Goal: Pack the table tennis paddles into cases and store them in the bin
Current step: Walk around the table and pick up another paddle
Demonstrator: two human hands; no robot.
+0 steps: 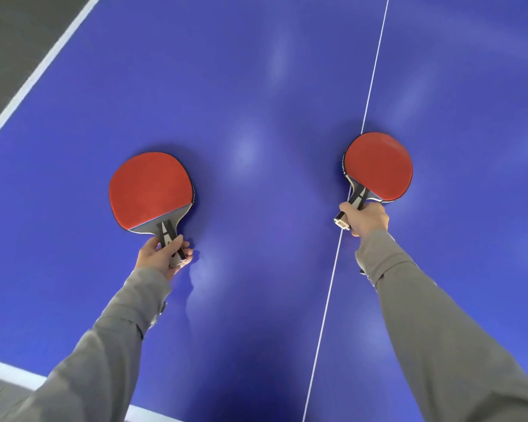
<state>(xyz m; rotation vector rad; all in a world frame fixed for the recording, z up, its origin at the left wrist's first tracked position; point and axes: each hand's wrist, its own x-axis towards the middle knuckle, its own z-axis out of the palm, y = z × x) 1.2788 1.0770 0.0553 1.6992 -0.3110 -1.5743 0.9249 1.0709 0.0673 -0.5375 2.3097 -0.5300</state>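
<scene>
The left paddle [151, 191] lies with its red face up on the blue table [256, 86], its long axis running from the handle near the person's edge up and slightly leftward toward the far end, blade away from the person. It sits in the left half of the table, between the left side edge with its white border and the thin white centre line [333, 269]. The left hand [162, 255] grips its handle, fingers curled round the lower part, so the butt end is largely hidden; whether the blade rests flat on the table or is lifted just clear cannot be told, though a dark shadow hugs its rim. The right paddle [378, 166], also red side up, points away from the person and tilts a little to the right, its blade lying over the centre line and mostly on the far side of it. The right hand [365, 217] clamps its handle from above, the knuckles covering most of the grip; only the pale butt end pokes out at the lower left. The two paddles are well apart. Both arms wear grey sleeves [439, 330], the right one crossing the centre line. A white border runs along the near edge at the lower left, and dark floor [19, 35] shows beyond the table's left edge.
</scene>
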